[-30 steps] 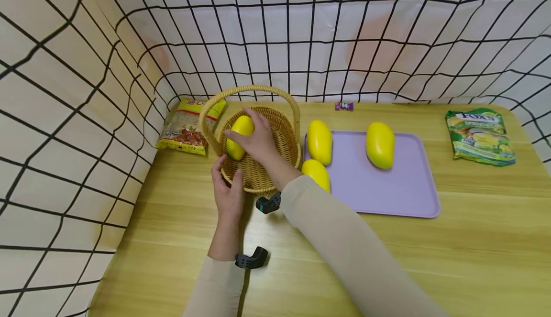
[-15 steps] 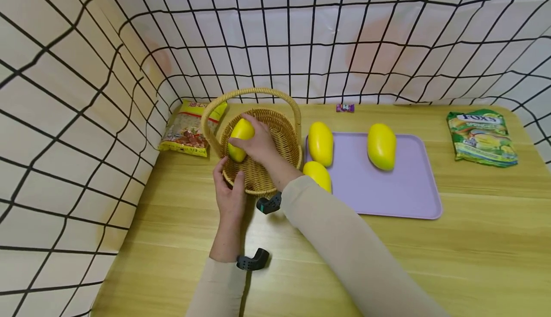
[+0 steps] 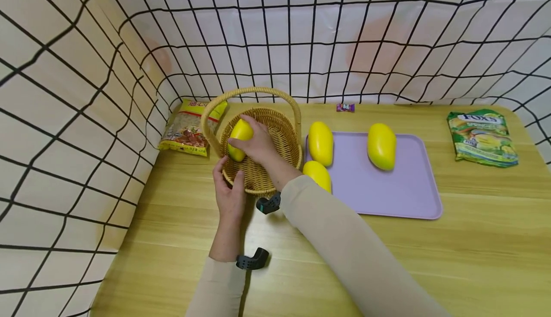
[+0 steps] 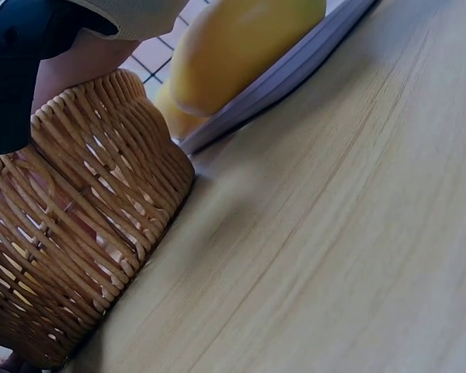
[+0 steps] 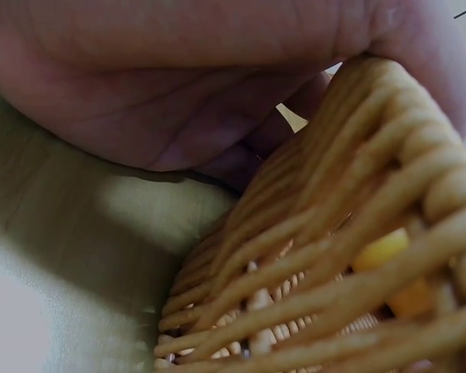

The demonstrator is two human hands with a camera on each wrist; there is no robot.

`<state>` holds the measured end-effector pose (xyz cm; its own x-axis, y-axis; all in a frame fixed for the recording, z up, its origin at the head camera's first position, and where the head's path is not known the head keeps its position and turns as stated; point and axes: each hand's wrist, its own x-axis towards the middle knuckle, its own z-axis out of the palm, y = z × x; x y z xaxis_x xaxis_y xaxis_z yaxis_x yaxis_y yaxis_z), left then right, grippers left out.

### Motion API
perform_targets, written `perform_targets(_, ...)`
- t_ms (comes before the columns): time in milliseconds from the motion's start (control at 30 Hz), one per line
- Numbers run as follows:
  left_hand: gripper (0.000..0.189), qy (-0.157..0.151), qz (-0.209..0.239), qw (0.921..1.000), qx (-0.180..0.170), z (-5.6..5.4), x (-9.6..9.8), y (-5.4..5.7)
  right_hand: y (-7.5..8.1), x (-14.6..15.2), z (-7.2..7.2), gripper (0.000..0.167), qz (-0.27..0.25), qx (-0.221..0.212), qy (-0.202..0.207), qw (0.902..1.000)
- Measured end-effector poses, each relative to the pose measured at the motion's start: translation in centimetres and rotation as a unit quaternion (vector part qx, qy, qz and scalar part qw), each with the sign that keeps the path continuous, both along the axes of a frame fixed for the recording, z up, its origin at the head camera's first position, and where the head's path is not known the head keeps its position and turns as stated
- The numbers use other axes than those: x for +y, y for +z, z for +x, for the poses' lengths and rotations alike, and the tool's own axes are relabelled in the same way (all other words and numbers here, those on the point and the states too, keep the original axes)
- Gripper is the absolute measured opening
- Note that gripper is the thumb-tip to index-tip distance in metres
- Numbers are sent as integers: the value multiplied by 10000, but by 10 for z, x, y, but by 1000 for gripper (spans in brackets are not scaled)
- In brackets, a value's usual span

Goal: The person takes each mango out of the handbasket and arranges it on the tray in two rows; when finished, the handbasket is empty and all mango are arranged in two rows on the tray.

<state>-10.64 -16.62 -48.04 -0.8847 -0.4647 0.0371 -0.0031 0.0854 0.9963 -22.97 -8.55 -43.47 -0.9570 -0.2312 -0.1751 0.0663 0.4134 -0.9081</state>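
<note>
In the head view a yellow mango [image 3: 239, 133] lies in the left part of a round wicker basket [image 3: 258, 177]. My right hand [image 3: 257, 146] holds it from the right, thumb and fingers around it inside the basket. At the front left of the rim, my left hand [image 3: 230, 201] grips the basket wall. The right wrist view has this left hand [image 5: 179, 93] close up against the wicker wall [image 5: 349, 171], with a bit of yellow showing through the weave. In the left wrist view the basket side [image 4: 101, 202] stands on the table, and the right hand is mostly hidden.
Right of the basket is a lilac tray [image 3: 387, 195] with one mango [image 3: 381, 146] on it. Two more mangoes [image 3: 320, 143] sit at its left edge. A yellow food packet [image 3: 187, 128], a small purple sweet [image 3: 345, 107] and a green packet [image 3: 482, 137] lie farther back. Black grid walls [image 3: 288, 44] surround the table.
</note>
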Motion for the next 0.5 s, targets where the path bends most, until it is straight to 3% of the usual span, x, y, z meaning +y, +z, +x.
perform_targets(500,51,12,-16,10000,-17,0,1,1,1,1,1,77,124,33,64,9999)
